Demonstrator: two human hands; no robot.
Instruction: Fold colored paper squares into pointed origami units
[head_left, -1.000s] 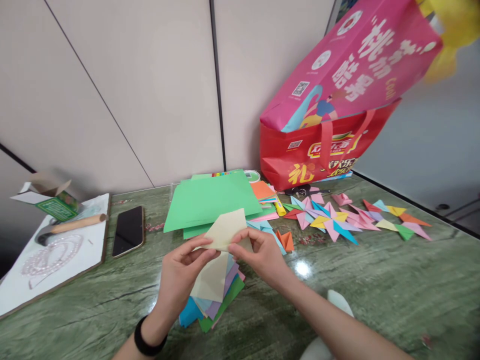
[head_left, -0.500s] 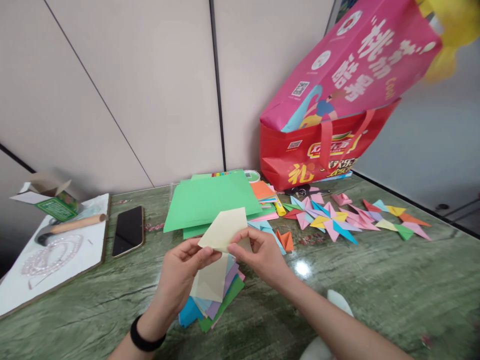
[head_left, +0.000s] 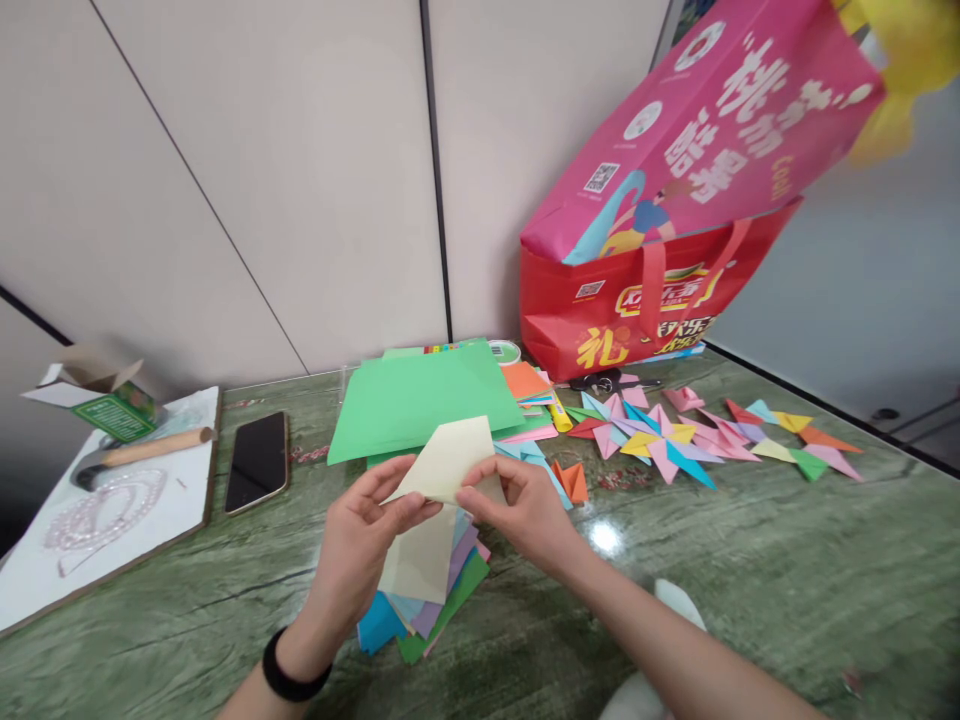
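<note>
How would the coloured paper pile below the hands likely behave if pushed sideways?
The paper pile would probably slide apart, since its pieces lie askew. Single pieces are likely light and bendable: they look thin, and the similar cream paper in the left hand and right hand looks folded.

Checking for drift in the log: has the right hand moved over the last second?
No. The right hand, pinching the cream paper, shows no visible shift against the orange folded paper beside it.
</note>
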